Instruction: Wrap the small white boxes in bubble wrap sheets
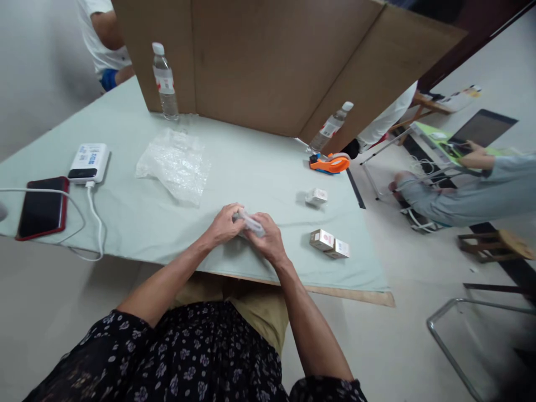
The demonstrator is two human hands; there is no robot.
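Note:
Near the table's front edge, my left hand (227,224) and my right hand (267,237) are both closed around a small whitish packet (252,223) in translucent wrap. Blur and my fingers hide what is inside it. Behind my left hand, a crumpled sheet of bubble wrap (176,166) lies flat. Two small printed boxes (329,243) stand side by side to the right of my right hand. A little farther back is another small white box (317,196), with clear wrap around it.
An orange tape dispenser (330,163) lies at the right edge. Water bottles (166,89) (330,128) stand before an upright cardboard panel (251,61). At left are a power bank (89,162), a cable and a phone (43,206). Other people sit beyond the table.

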